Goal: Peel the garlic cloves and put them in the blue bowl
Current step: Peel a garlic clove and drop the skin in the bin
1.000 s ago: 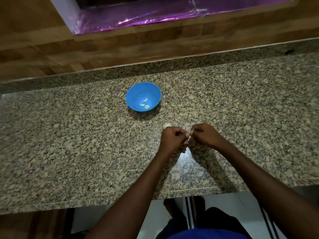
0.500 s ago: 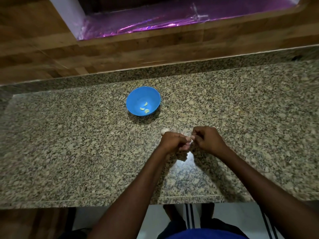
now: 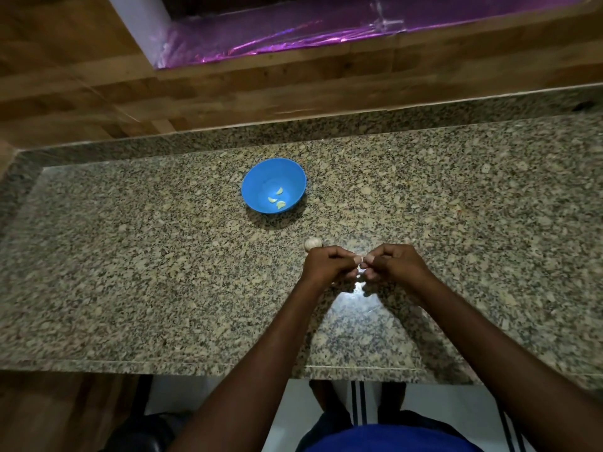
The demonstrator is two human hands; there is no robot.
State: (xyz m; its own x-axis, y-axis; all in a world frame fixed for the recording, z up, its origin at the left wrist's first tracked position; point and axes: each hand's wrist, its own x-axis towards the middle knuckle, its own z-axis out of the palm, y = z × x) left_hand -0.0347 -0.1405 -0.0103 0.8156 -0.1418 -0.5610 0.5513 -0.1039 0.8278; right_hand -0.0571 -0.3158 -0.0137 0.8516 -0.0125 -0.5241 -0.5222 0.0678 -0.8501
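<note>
A blue bowl (image 3: 259, 177) stands on the granite counter and holds three peeled garlic cloves (image 3: 277, 200). Just nearer than the bowl, a pale garlic bulb (image 3: 313, 243) lies on the counter, touching the back of my left hand. My left hand (image 3: 326, 265) and my right hand (image 3: 393, 264) meet fingertip to fingertip above the counter. Both pinch a small garlic clove (image 3: 360, 268) between them; only a sliver of it shows between the fingers.
The granite counter (image 3: 163, 272) has a raised granite lip at the back and a wooden wall behind it. A purple foil-lined recess (image 3: 293, 34) sits above. The counter's front edge runs just under my forearms.
My hands stay together on the clove; the fingers have shifted slightly as they work at it. The view has tilted a little, so bowl and hands sit lower in the frame.
</note>
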